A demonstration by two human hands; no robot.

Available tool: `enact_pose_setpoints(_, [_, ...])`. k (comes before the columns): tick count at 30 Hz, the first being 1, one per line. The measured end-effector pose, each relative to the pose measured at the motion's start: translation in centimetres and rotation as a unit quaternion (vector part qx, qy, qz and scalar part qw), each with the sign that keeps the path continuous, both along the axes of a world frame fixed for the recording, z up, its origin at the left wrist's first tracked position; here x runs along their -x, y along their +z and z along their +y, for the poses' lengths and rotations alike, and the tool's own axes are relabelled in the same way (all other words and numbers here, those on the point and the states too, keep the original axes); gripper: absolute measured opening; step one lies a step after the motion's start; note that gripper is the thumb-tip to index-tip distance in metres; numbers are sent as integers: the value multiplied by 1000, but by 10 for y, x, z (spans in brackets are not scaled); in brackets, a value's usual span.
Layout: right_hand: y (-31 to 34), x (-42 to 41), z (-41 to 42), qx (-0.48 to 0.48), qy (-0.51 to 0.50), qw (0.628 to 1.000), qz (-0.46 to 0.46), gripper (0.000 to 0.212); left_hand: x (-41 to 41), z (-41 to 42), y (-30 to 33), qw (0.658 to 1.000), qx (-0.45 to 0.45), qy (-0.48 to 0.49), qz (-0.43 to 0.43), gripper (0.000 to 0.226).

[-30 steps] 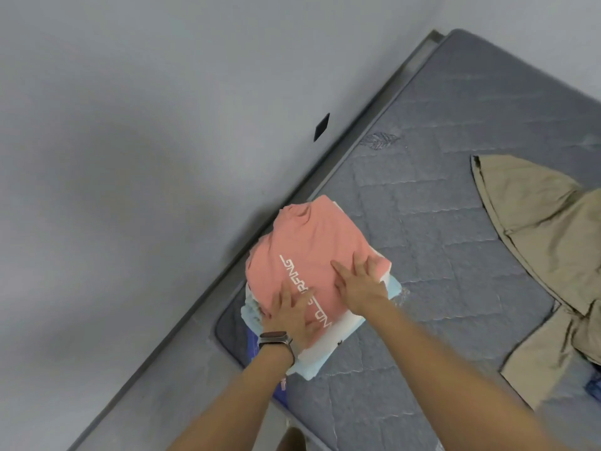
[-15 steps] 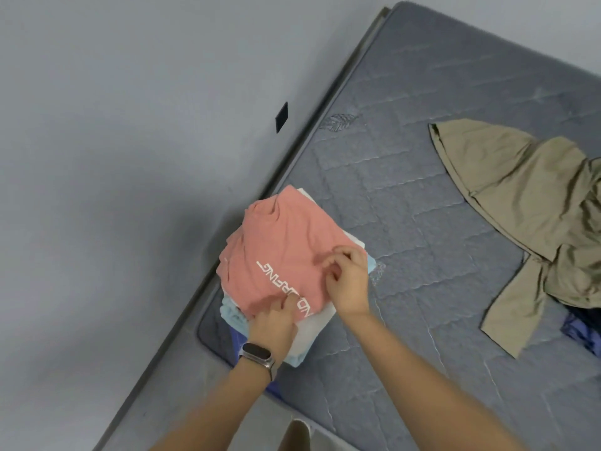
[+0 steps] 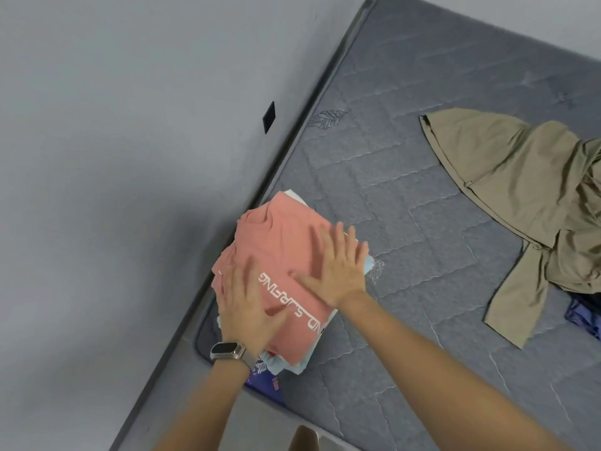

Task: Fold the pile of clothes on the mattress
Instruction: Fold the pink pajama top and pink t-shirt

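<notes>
A folded salmon-pink T-shirt (image 3: 279, 242) with white lettering tops a small stack of folded clothes at the near left corner of the grey quilted mattress (image 3: 406, 196). White and light-blue folded pieces (image 3: 294, 366) show under it. My left hand (image 3: 247, 304), with a watch on the wrist, lies flat with spread fingers on the shirt's near left part. My right hand (image 3: 338, 265) presses flat on its right edge. An unfolded khaki garment (image 3: 520, 190) lies spread at the right.
A grey wall runs along the mattress's left side, with a small black square (image 3: 269, 117) on it. A dark blue cloth (image 3: 585, 317) peeks out under the khaki garment at the right edge. A blue printed item (image 3: 265, 382) sits under the stack.
Half a second ago both hands were pinching the pink shirt's near edge with curled fingers. Now both lie flat with fingers spread on top of it.
</notes>
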State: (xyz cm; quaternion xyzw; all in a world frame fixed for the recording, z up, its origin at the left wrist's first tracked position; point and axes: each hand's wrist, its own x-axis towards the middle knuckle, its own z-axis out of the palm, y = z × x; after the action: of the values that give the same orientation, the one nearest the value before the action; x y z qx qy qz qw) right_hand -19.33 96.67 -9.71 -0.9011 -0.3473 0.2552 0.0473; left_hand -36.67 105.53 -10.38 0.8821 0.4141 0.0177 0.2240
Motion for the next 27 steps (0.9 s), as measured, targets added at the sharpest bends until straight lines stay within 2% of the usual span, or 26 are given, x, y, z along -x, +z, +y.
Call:
enact_pose_setpoints(1, [-6, 1, 1, 41, 41, 998, 21, 115, -3, 0, -4, 997, 28, -14, 76, 127])
enact_pose_setpoints(2, [-14, 1, 1, 86, 68, 993, 39, 120, -4, -2, -13, 987, 67, -27, 144, 135])
enact_pose_setpoints(4, [-31, -4, -1, 130, 68, 987, 64, 131, -6, -8, -32, 971, 118, -33, 203, 136])
enact_pose_setpoints(9, [-61, -23, 5, 128, 56, 988, 72, 143, -22, -11, -67, 977, 114, 14, 179, 148])
enact_pose_setpoints(13, [-80, -32, 6, 109, 66, 990, 68, 145, -24, -13, -90, 986, 64, 8, 151, 141])
enact_pose_setpoints(17, [-74, -25, -2, 87, 61, 992, 67, 142, -22, -17, -84, 986, 48, -10, 158, 138])
enact_pose_setpoints(20, [-59, -15, -10, 93, 58, 993, 42, 134, -17, -19, -73, 985, 47, -17, 164, 134])
enact_pose_setpoints(23, [-44, 9, -22, 92, 39, 995, 6, 104, -15, -28, -52, 978, 72, -27, 194, 119])
enact_pose_setpoints(25, [-32, 29, -36, 73, 24, 997, 17, 87, -13, -39, -40, 970, 97, -32, 219, 106])
enact_pose_setpoints(27, [-18, 40, -58, 27, -3, 999, 41, 74, -16, -44, -24, 971, 117, -28, 207, 92])
